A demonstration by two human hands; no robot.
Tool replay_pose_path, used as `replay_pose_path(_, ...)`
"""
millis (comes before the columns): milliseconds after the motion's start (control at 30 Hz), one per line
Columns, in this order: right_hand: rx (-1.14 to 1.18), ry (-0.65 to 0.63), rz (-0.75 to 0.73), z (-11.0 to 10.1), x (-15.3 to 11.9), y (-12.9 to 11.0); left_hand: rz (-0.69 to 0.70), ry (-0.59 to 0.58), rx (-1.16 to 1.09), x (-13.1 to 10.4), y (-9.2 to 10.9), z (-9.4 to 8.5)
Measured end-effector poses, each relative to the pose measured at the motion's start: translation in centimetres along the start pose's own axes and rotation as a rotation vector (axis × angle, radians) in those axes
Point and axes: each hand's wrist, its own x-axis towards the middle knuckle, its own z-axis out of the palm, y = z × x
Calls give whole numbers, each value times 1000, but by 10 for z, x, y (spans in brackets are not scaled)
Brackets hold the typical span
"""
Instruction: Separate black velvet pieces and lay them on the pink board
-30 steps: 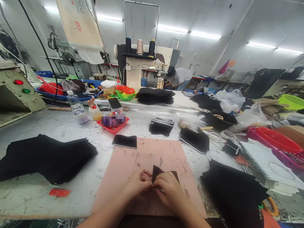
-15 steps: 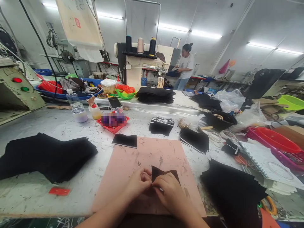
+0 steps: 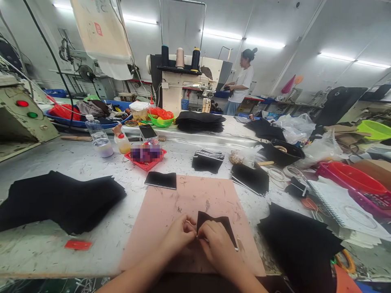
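A small black fabric piece [image 3: 226, 224] with a thin white edge lies on the pink mat [image 3: 171, 203], partly under my right hand [image 3: 215, 240]. The fingers of that hand are bent and pinch the piece near its left edge. My left hand [image 3: 180, 234] meets it there, thumb and forefinger closed together at the piece's near left corner; the exact grip is too small to make out. Another black piece [image 3: 161, 180] with a pale edge rests across the mat's far left corner. Two stacks of similar pieces, one [image 3: 208, 161] behind the mat and one [image 3: 250, 178] at its far right, show white edges.
Large black stacks lie left [image 3: 61, 201] and right [image 3: 301, 244] of the mat. A red tag [image 3: 78, 245] is near the front edge. Behind are a red basket [image 3: 146, 162], a bottle [image 3: 102, 142] and a sewing machine [image 3: 174, 89]. A co-worker [image 3: 241, 81] stands farther back.
The black piece has shifted slightly right and turned a little, with more of its right edge showing. Both hands stay close together. The co-worker in the background has turned sideways.
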Motion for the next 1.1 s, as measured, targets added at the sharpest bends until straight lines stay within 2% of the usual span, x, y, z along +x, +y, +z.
replay_pose_path(200,12,2,-35,-1,1,-1,1,-3,-45,2,-2,-1)
replay_pose_path(433,138,11,13,-1,2,4,-8,-9,-99,3,-1,-2)
replay_pose_path(800,320,143,-16,11,-10,16,-35,-6,-122,1,1,-2)
replay_pose_path(967,740,270,228,7,-15,25,-14,11,-112,4,0,-1)
replay_pose_path(1100,706,351,358,1,-25,40,-7,49,-74,7,-4,1)
